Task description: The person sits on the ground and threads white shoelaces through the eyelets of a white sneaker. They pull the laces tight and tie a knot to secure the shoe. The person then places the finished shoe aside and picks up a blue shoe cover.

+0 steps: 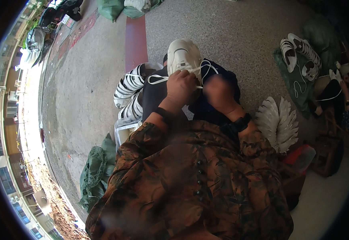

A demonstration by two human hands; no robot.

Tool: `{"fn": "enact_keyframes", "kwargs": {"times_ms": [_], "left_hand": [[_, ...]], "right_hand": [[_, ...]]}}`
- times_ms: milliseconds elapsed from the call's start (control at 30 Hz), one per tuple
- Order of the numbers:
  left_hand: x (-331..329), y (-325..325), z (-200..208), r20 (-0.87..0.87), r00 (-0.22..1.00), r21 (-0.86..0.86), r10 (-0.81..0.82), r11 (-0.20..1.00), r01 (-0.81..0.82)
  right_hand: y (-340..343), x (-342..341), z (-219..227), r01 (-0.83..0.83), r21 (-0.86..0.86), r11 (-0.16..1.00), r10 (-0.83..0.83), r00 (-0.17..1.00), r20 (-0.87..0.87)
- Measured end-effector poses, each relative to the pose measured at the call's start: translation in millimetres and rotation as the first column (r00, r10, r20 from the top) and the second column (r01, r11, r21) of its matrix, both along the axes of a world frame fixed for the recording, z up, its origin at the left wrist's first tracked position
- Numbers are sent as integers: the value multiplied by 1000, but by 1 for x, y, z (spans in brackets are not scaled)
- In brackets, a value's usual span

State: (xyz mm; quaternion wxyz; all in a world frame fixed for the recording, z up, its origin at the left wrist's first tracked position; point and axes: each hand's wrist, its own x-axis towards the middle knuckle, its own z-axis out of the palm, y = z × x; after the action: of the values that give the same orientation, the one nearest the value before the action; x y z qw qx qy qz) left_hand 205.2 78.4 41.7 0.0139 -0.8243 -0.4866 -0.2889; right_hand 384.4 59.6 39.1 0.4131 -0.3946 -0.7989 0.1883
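Note:
A cream-white sneaker rests on my dark-clad lap, its toe pointing away from me. My left hand is closed over the lacing, fingers pinched on the white shoelace, which sticks out as a loop to the left. Another stretch of lace arcs from the shoe's right side toward my right hand. That hand hovers just right of the shoe, its fingers blurred, so its grip cannot be made out. The shoe's heel is hidden behind my hands.
Several striped black-and-white shoe parts are stacked at my left, near a green sack. White shoe pieces fan out at my right. Farther right, more shoes lie on green sacking, near another person's arm and a wooden stool.

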Motion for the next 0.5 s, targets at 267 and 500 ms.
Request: {"fn": "enact_keyframes", "kwargs": {"times_ms": [267, 500], "left_hand": [[1, 10, -3, -168, 985, 22, -30, 999, 34], [-14, 5, 6, -145, 988, -48, -61, 997, 55]], "right_hand": [[3, 10, -7, 201, -19, 979, -197, 974, 112], [1, 9, -6, 204, -10, 979, -201, 970, 136]]}}
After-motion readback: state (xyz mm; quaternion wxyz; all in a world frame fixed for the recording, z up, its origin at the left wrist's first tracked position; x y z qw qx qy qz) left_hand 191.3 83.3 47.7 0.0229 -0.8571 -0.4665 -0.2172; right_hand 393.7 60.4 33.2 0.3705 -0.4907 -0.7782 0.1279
